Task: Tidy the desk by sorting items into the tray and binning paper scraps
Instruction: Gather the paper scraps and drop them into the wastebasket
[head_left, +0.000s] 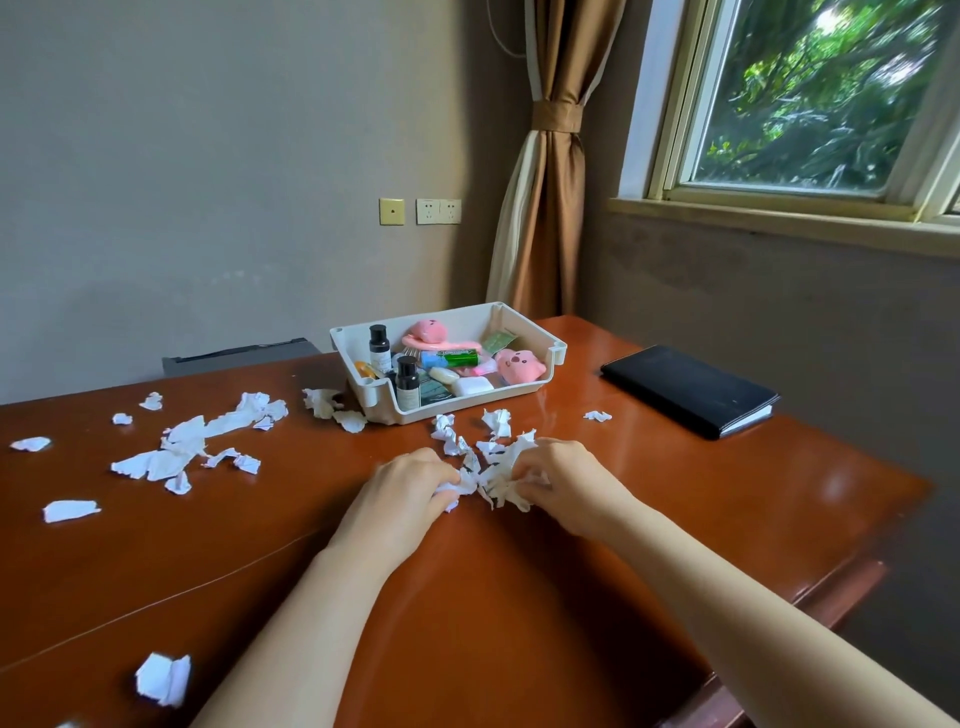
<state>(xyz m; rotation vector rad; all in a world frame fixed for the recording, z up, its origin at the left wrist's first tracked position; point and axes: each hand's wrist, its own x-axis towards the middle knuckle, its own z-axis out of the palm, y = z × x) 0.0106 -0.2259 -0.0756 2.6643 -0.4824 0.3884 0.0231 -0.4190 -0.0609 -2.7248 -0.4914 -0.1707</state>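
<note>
Now the left hand (410, 483) and right hand (563, 478) meet at frame centre, fingers curled on bunched paper scraps (501, 483). Loose scraps (497, 422) lie just above the fingertips, below the tray (415, 317). The scatter (182, 449) at frame left is nearer the left hand.

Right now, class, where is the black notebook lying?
In the head view, the black notebook lies flat on the desk, right of the white tray, below the window.

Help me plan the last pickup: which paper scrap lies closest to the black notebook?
The small lone scrap right of the tray, between it and the black notebook. All the rest lie in front of the tray or further left.
</note>
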